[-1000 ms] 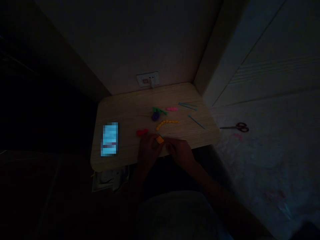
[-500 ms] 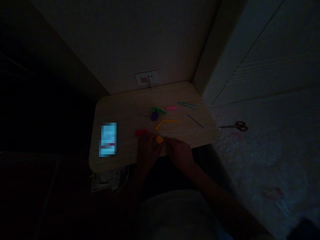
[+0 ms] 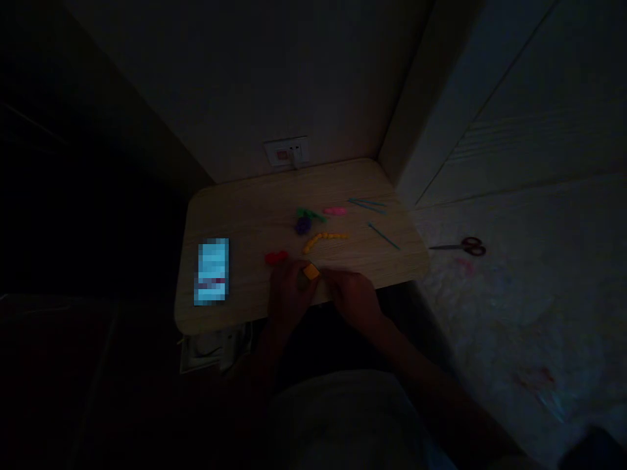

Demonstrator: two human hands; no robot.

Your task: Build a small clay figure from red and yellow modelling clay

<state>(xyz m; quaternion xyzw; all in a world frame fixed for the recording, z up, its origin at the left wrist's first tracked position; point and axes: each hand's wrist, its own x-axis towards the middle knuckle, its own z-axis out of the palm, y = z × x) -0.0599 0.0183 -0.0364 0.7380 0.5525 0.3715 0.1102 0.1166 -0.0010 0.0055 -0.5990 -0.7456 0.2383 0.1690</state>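
Note:
In dim light, my left hand (image 3: pixel 290 292) is closed around a small orange square piece (image 3: pixel 311 271) at the front edge of the table. One flat face of the piece points up, tilted like a diamond. My right hand (image 3: pixel 353 292) is pinched at the right side of the piece; what its fingertips hold, if anything, is too dark to make out. Just beyond my left fingers lies a red lump (image 3: pixel 276 258). A bumpy yellow-orange strand (image 3: pixel 325 237) curves on the table behind the square piece.
On the wooden table (image 3: pixel 235 215) lie a purple lump (image 3: pixel 303 226), a green piece (image 3: pixel 310 214), a pink roll (image 3: pixel 335 211), thin blue sticks (image 3: pixel 384 236) and a lit phone (image 3: pixel 212 271). Scissors (image 3: pixel 465 247) are on the pale surface to the right. A wall socket (image 3: pixel 287 152) is behind.
The square piece has turned slightly in my left hand, its orange face now more level. Both hands stay nearly in place; the objects on the table have not moved.

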